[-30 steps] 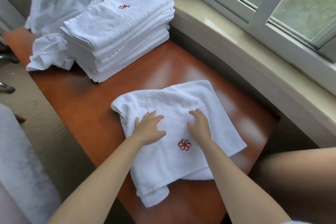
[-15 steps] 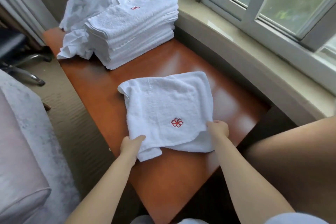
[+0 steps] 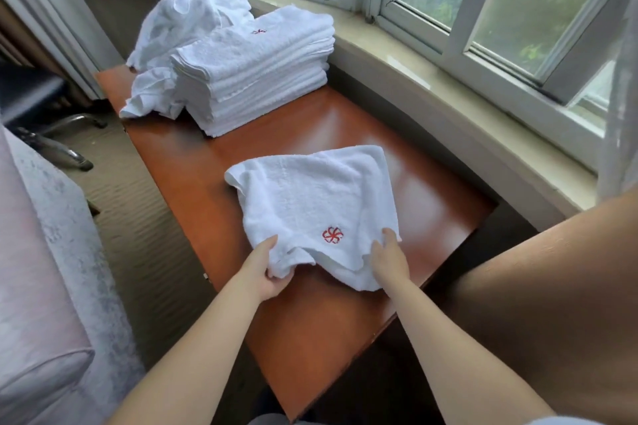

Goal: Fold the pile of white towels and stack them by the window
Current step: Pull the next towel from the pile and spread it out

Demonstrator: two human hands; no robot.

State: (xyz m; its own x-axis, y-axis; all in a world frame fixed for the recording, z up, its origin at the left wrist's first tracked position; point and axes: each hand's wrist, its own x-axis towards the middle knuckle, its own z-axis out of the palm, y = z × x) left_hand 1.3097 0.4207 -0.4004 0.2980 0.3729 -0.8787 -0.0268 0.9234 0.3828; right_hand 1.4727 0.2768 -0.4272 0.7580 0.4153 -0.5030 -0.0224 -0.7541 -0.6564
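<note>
1. Long reddish-brown wooden table, shiny, set along the curved window sill; all towels lying on it.
2. White-framed window above the sill, green leaves visible behind the glass.
3. Pale pink upholstered seat at the left edge, partly under a white lacy cloth.
4. Stack of folded towels at the far end of the table, close beside the sill, edges neatly lined up, small red mark on the top one.
5. Pile of unfolded white towels, crumpled, behind and to the left of the stack, touching it; one part hanging down toward the left table edge.
6. Half-folded white towel in the middle of the table, nearer than the stack and well apart from it, lying mostly flat; near edge lifted and wrinkled.
7. Left hand at the near left corner of this towel, pinching a bunched fold between thumb and curled fingers.
8. Right hand at the near right corner, fingers together on top of the cloth and bent over its edge; thumb hidden, so cannot tell exactly how firm the grip is.
9. Red embroidered flower emblem on the towel, between the two hands, nearer to the right one.
</note>
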